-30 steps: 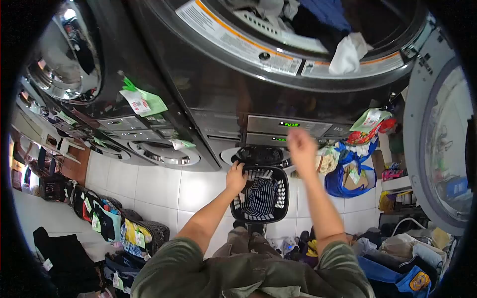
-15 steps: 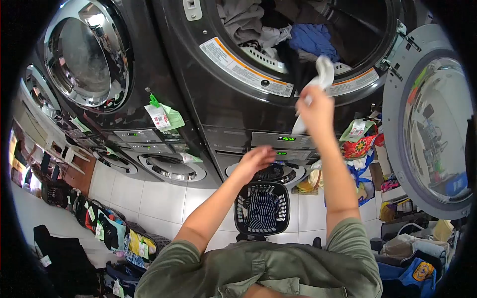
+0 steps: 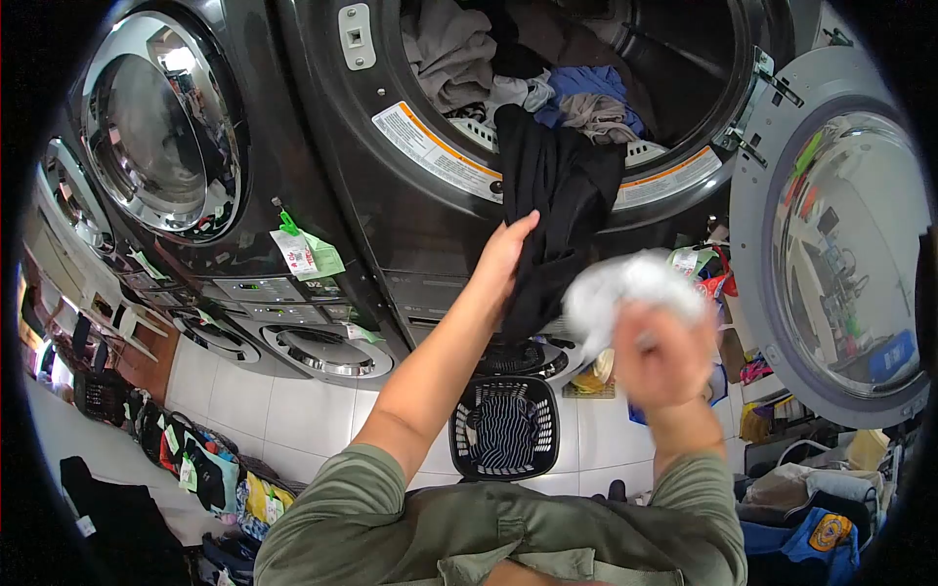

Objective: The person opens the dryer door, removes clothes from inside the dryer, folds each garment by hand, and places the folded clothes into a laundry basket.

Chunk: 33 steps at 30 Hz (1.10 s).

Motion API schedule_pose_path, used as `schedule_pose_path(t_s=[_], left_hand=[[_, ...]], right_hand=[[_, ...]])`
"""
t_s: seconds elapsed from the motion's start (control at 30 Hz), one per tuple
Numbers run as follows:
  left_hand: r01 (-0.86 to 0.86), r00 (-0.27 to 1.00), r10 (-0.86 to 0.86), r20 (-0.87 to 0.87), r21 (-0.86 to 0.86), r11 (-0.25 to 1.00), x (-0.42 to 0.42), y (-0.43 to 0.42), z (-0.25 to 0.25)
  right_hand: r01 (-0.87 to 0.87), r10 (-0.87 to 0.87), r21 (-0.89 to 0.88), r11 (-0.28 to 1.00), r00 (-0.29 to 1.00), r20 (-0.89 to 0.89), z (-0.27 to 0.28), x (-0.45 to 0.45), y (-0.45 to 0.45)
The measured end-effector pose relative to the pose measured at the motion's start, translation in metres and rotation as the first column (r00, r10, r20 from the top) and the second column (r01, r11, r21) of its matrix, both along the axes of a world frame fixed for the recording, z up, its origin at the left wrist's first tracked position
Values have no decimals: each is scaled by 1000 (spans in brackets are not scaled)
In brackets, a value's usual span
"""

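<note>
My left hand [image 3: 502,256] grips the edge of a black garment [image 3: 559,195], its thumb showing in front and the other fingers hidden. The garment hangs out over the lower rim of the open dryer drum, its upper part still inside. To the right, in front of the machine, my right hand [image 3: 666,356] is smeared by motion and closed on a bunched white cloth [image 3: 625,288]. Inside the drum lie grey clothes [image 3: 447,54], a blue cloth [image 3: 586,83] and a crumpled grey-brown cloth [image 3: 598,115].
The round dryer door [image 3: 840,254] stands swung out to the right. Below my hands, a black basket [image 3: 457,430] on the tiled floor holds a striped garment [image 3: 503,430]. Another machine [image 3: 161,127] with green tags is at left. Clothes piles [image 3: 821,498] lie at right.
My left hand has moved up and taken hold of the black garment, now drawn over the drum's rim. My right hand has come down and back with the white cloth. The view has shifted slightly.
</note>
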<state>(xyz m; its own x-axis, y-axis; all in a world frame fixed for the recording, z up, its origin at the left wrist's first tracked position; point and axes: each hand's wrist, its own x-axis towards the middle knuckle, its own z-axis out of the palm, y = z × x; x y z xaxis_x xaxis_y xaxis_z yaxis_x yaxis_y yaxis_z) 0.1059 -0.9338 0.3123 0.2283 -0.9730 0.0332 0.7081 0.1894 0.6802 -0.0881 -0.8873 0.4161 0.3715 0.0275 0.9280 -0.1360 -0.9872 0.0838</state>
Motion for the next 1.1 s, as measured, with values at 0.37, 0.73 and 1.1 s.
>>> schedule_pose_path(t_s=[0.37, 0.73, 1.1], left_hand=[[-156, 988, 157, -15, 31, 987, -23, 37, -13], [-367, 927, 371, 56, -73, 927, 38, 150, 27], [-436, 885, 450, 117, -129, 891, 29, 149, 43]], right_hand=[[377, -291, 182, 908, 881, -374, 44, 124, -280], [-750, 131, 507, 424, 605, 785, 46, 20, -151], [-82, -24, 783, -617, 996, 86, -302, -12, -45]])
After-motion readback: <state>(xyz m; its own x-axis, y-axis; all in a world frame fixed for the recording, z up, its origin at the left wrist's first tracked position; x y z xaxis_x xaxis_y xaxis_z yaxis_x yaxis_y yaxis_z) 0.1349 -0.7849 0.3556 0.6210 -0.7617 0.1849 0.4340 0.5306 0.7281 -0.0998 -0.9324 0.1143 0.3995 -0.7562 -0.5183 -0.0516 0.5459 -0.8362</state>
